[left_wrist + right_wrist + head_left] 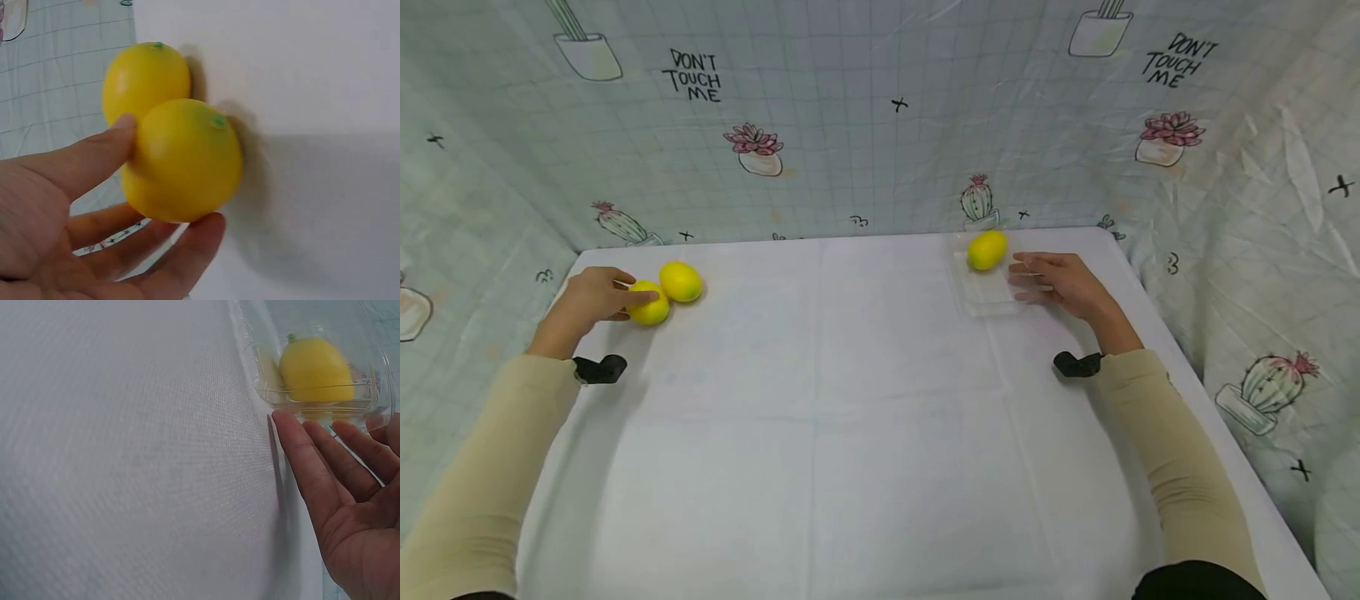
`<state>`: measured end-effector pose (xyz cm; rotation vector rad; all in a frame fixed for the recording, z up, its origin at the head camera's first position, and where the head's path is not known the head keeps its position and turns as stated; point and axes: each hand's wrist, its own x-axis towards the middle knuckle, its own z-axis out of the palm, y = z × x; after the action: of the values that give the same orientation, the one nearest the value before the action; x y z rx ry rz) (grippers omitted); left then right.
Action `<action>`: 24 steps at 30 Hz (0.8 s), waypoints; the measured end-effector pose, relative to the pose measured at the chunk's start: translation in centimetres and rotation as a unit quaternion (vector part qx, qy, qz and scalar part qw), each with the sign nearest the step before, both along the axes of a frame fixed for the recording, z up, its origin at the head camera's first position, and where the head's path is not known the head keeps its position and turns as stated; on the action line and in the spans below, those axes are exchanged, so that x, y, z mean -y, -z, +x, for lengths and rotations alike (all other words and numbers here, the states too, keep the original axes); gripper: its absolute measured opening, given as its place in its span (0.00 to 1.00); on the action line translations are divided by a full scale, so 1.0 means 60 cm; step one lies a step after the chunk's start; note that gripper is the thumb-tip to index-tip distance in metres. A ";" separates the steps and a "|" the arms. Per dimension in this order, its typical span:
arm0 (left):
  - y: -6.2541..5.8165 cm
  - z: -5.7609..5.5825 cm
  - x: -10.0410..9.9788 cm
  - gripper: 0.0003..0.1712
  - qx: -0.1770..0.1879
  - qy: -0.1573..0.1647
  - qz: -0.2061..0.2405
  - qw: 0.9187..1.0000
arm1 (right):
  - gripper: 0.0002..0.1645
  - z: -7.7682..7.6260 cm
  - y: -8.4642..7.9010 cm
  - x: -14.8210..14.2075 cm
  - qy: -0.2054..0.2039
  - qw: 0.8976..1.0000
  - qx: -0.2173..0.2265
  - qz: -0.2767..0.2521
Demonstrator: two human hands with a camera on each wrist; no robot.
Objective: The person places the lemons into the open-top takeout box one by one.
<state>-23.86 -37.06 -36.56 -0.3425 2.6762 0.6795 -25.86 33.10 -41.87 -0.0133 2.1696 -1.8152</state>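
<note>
My left hand (pixel 597 298) pinches a yellow lemon (pixel 648 303) between thumb and fingertips at the table's far left. A second lemon (pixel 681 282) lies against it, just behind and to the right; the left wrist view shows both lemons (pixel 187 169) with small green tips. At the far right stands a clear plastic box (pixel 992 300) with one lemon (pixel 987 250) inside. Close by its right side is my right hand (pixel 1060 282). The right wrist view shows fairly straight fingers (pixel 300 450) at the box's wall, with the thumb partly cut off by the frame edge.
A white cloth covers the table (pixel 850 400). Printed curtain (pixel 850 150) hangs behind it and along both sides. Both wrists carry small black devices (pixel 601 369).
</note>
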 end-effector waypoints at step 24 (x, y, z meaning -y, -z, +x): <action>0.012 0.017 -0.008 0.44 -0.070 0.007 -0.008 0.998 | 0.34 0.000 -0.004 0.001 0.005 1.000 0.011 0.011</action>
<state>-22.83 -36.61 -37.28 -0.2910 2.8148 0.7010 -25.86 33.05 -41.63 0.0224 2.1790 -1.7886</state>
